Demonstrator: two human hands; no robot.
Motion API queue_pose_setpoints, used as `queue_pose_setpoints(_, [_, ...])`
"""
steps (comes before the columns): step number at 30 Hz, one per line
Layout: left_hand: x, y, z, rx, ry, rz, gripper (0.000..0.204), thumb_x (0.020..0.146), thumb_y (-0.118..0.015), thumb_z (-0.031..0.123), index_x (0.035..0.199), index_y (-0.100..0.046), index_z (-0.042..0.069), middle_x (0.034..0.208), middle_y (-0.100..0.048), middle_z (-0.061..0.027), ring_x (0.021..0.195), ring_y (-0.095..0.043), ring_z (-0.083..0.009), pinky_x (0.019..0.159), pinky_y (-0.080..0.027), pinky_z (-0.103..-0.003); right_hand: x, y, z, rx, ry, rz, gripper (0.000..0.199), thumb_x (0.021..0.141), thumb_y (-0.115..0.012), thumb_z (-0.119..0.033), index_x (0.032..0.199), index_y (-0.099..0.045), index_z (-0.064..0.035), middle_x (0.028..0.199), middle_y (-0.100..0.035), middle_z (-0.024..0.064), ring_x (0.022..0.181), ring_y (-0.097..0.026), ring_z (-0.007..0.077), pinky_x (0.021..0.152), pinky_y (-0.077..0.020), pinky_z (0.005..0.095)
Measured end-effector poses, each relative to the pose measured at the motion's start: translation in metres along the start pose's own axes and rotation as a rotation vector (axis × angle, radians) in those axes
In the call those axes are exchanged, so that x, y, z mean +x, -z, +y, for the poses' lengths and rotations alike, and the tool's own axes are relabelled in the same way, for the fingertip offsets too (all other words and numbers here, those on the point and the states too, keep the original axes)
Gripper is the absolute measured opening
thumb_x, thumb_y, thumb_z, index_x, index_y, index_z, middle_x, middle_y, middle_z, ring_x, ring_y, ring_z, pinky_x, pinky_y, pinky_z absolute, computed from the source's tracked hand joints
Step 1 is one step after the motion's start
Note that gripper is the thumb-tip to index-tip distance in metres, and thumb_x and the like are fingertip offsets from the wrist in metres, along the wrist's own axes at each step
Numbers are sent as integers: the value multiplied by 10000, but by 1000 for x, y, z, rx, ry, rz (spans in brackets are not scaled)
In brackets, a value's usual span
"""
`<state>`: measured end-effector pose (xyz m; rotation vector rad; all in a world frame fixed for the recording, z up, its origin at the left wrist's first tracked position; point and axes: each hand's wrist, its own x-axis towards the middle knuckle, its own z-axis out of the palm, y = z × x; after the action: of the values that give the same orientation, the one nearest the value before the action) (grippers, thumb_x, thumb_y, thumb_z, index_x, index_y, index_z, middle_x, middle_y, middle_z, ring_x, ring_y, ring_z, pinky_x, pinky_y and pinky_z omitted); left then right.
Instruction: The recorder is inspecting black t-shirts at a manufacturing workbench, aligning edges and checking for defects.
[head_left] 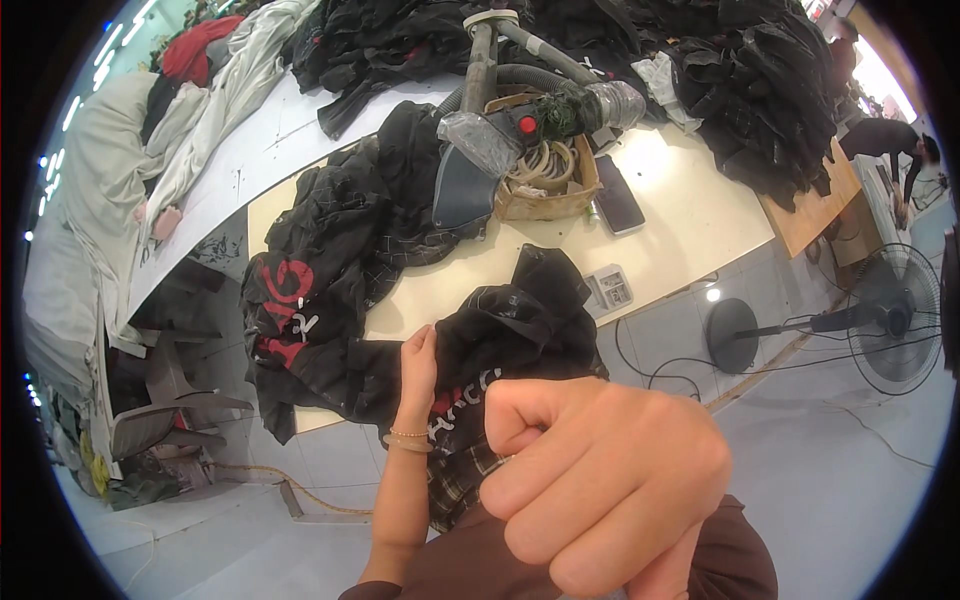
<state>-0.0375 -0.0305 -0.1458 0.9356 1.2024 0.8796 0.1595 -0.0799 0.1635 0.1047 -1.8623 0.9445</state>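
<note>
A black garment point(530, 325) with red and white lettering lies bunched at the table's near edge and hangs down over my lap. My left hand point(420, 370), with bracelets at the wrist, is closed on its cloth. Raised close to the camera, my right hand point(610, 470) is curled into a fist, apart from the table. Whatever its fingers may hold is hidden. More black cloth point(330, 240) with red and white print is heaped to the left of my left hand.
A cardboard box point(545, 205) with tape rolls stands mid-table, near a hooded machine with hoses point(480, 150). A phone point(619, 195) and a small grey tray point(608, 288) lie to its right. Black clothing piles point(750, 90) cover the back. A fan point(890, 318) stands right, with floor cables.
</note>
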Motion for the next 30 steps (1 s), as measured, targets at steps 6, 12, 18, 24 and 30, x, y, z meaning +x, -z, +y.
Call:
queue_pose_setpoints(6, [2, 0, 3, -83, 15, -42, 298, 1001, -461, 131, 1122, -602, -102, 1030, -663, -63, 908, -586, -89, 821, -457, -225, -8, -4, -5, 25, -117, 138, 668, 748, -627, -652, 503, -386, -80, 493, -315, -1, 550, -623, 165, 580, -322, 283])
queue_pose_setpoints(12, [2, 2, -5, -146, 47, -61, 290, 1005, -450, 129, 1107, -607, -93, 1025, -666, -64, 900, -594, -95, 815, -466, -231, -10, -21, 19, 356, 21, 313, 630, 728, -663, -628, 573, -486, -43, 553, -389, 32, 455, -507, 199, 509, -365, 292])
queue_pose_setpoints(18, [0, 0, 1, -143, 74, -30, 281, 1008, -450, 135, 1065, -624, -78, 1013, -670, -62, 888, -597, -90, 811, -468, -231, -14, 1, 22, 411, -45, -46, 548, 783, -684, -540, 687, -568, -14, 639, -484, 55, 565, -555, 236, 499, -374, 304])
queue_pose_setpoints(24, [-7, 1, 14, -340, 138, -45, 249, 986, -512, 163, 1047, -645, -39, 1001, -676, -45, 870, -613, -96, 802, -478, -231, -45, -16, 17, 451, -210, 256, 308, 895, -646, -286, 783, -606, -2, 739, -583, 79, 663, -546, 272, 662, -388, 362])
queue_pose_setpoints(30, [-27, -9, 57, -498, 131, -150, 232, 968, -538, 178, 1024, -654, -15, 1001, -689, -68, 882, -646, -116, 805, -505, -237, -52, -8, 23, 305, -208, 354, 227, 872, -670, -195, 762, -665, 4, 725, -624, 97, 624, -574, 230, 608, -391, 326])
